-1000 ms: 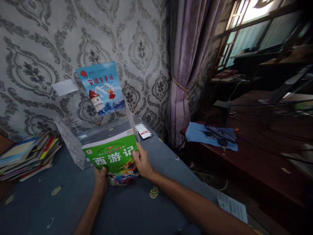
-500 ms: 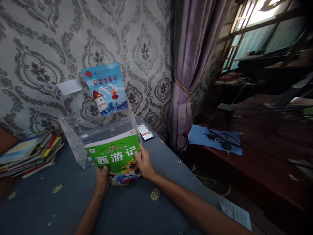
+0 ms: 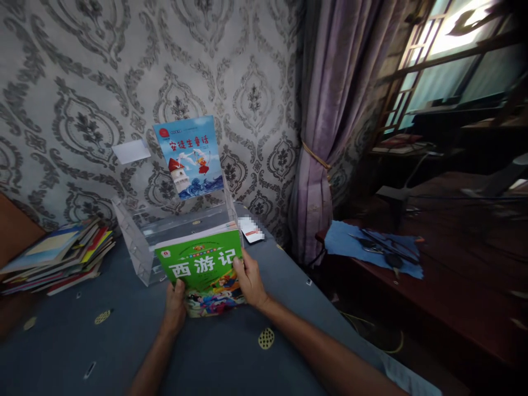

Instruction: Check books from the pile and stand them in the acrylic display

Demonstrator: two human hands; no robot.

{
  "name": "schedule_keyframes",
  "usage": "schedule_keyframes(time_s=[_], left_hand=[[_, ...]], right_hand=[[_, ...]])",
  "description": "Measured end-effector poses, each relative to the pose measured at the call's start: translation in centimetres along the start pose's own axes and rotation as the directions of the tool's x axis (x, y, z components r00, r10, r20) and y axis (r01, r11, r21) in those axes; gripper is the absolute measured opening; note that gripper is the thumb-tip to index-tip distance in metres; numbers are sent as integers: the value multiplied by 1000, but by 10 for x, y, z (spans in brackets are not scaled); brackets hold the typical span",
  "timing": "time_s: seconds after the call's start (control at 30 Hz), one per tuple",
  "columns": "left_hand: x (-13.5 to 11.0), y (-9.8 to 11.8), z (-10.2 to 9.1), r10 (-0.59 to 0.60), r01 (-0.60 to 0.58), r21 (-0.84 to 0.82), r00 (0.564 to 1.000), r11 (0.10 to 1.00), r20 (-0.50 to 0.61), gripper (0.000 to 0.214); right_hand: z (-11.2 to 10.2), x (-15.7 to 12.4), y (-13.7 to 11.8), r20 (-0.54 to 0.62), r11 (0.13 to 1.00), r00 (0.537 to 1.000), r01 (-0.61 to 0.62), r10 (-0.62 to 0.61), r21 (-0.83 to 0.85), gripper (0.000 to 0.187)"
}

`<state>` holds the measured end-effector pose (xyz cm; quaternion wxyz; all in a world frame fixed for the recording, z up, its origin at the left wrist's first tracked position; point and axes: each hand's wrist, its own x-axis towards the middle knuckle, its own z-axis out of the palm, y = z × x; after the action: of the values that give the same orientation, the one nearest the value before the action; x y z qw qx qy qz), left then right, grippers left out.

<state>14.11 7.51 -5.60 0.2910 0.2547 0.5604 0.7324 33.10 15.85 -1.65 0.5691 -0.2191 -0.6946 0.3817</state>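
Both my hands hold a green-covered book [image 3: 206, 275] with white Chinese characters and a colourful drawing on its front. My left hand [image 3: 176, 308] grips its lower left edge, thumb on the cover. On the right edge, my right hand [image 3: 251, 281] is closed round it, the thumb lying on the front. The book leans back at the front of a clear plastic stand [image 3: 132, 245]. At the stand's back, higher up, a blue book [image 3: 192, 157] with a red-roofed tower on its cover stands upright.
A pile of books [image 3: 61, 256] lies at the left of the dark tablecloth [image 3: 119, 346]. A white card or phone [image 3: 251, 231] is right of the stand. Beyond the right edge, a blue cloth [image 3: 375, 247] with tools lies on a red-brown table [image 3: 445, 297]. A purple curtain [image 3: 325, 110] hangs behind.
The whole view has shifted a little, so things appear further right and slightly lower. My hands keep their hold on the green book, which stays in about the same place at the stand.
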Motion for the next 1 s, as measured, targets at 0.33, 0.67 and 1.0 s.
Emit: schedule_keyframes(time_s=[0.33, 0.67, 1.0], left_hand=[[9, 62, -10, 118, -220, 230, 914, 948, 387, 59], [8, 76, -11, 18, -187, 292, 869, 938, 495, 55], [15, 63, -18, -58, -154, 306, 809, 939, 585, 58]], right_hand=[[-7, 8, 4, 62, 994, 997, -42, 48, -100, 42], [-43, 39, 2, 394, 996, 917, -43, 69, -74, 44], [-51, 38, 12, 682, 896, 685, -433, 257, 98, 67]])
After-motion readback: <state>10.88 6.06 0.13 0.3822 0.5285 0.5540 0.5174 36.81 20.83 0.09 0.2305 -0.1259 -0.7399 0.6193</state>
